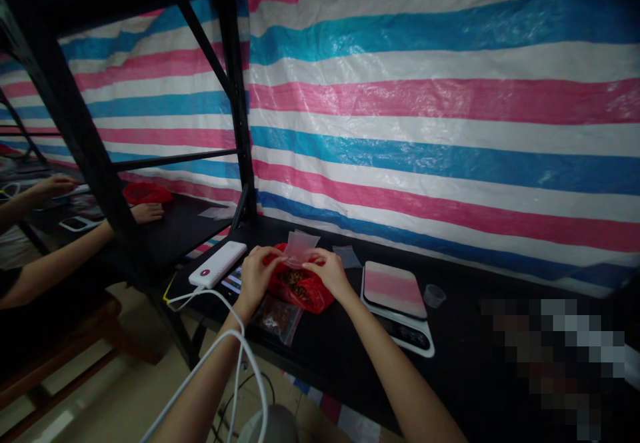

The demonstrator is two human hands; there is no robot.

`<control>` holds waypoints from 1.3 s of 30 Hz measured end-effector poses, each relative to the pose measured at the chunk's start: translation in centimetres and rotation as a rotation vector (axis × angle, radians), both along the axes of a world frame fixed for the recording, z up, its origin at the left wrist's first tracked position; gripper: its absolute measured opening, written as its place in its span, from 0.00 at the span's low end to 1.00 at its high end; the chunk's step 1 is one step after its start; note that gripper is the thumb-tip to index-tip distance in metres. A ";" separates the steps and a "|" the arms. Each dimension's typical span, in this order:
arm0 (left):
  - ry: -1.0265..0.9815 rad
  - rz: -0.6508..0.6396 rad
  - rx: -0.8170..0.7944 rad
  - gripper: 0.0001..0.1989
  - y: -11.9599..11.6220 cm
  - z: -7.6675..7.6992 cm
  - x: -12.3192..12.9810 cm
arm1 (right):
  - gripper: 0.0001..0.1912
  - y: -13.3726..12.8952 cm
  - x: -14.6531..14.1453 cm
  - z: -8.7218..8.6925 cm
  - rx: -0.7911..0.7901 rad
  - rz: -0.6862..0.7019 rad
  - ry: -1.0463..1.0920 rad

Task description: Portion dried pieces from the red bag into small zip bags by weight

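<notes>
My left hand (259, 271) and my right hand (327, 271) pinch the two sides of a small clear plastic bag (301, 246), held upright over a red plastic bag (319, 298). Small brown and yellowish pieces (296, 283) lie inside the open red bag. Close below my left hand, a filled clear bag (278, 319) with dark reddish contents rests near the table's front edge. To the right of my right hand stands a white digital scale (395, 290) with a shiny top plate. Whether the held bag's mouth is open I cannot tell.
A white power bank (218, 263) with a white cable (250, 346) lies at left, beside a phone (232, 280) partly behind my hand. A small clear cup (435, 296) stands right of the scale. Black posts (235, 96) divide off another person's arm (75, 256) and a second red bag (148, 193).
</notes>
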State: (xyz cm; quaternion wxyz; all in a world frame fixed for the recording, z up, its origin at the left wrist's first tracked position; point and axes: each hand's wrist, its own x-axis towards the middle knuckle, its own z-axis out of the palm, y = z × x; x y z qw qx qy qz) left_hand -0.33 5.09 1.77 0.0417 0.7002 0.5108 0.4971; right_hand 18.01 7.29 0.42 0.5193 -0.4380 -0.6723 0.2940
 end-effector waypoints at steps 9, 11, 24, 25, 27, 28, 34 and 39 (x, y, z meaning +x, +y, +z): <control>-0.315 0.020 0.020 0.10 0.9 0.9 3.4 | 0.07 -0.1 2.7 2.9 0.117 -0.133 -0.134; -0.382 0.013 0.023 0.10 1.4 1.4 4.8 | 0.08 0.2 3.9 3.3 0.153 -0.167 -0.124; -0.274 -0.280 -0.096 0.11 5.0 -0.3 14.2 | 0.15 0.6 13.4 1.4 0.071 -0.357 -0.088; -0.271 -0.284 -0.096 0.11 5.1 -0.5 14.2 | 0.14 0.5 13.5 1.4 0.053 -0.370 -0.123; -0.249 -0.280 -0.100 0.11 5.0 -0.6 14.0 | 0.12 0.2 13.4 1.7 0.013 -0.355 -0.168; -0.232 -0.274 -0.104 0.11 5.0 -0.6 13.8 | 0.11 0.0 13.3 1.8 -0.005 -0.327 -0.180; -0.110 -0.222 -0.088 0.09 4.8 -0.8 13.3 | 0.09 -0.9 12.3 2.3 -0.006 -0.362 -0.376; -0.082 -0.204 -0.050 0.09 4.5 -1.0 13.4 | 0.09 -1.5 11.6 2.5 -0.017 -0.460 -0.490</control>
